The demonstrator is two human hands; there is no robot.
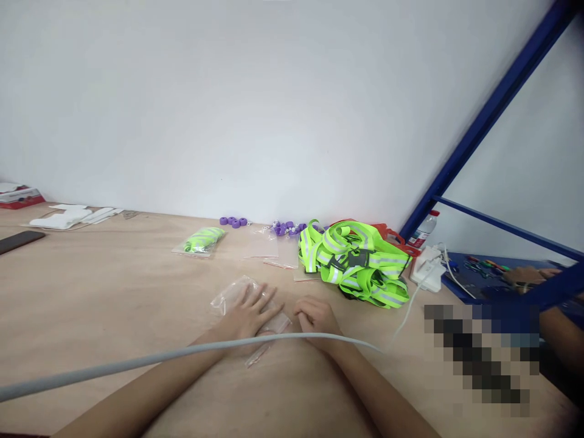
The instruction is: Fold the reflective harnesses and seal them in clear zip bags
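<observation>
My left hand (249,311) lies with its fingers spread on a clear plastic bag (232,295), which sticks out at the far side and near the wrist. To the right of it, my right hand (316,314) rests on the table with its fingers curled in. Whatever those fingers hold, if anything, is hidden. Ahead and to the right lies a heap of lime-yellow reflective straps (360,261) with black buckles. A filled clear bag of the same strap material (201,241) sits farther out on the left.
Purple round pieces (233,222) and flat clear bags (262,244) lie near the wall. A grey cable (182,351) crosses in front of my forearms. On the right are a white power strip (427,269), a bottle (425,230), a blue frame (493,109) and another person's hand (524,275).
</observation>
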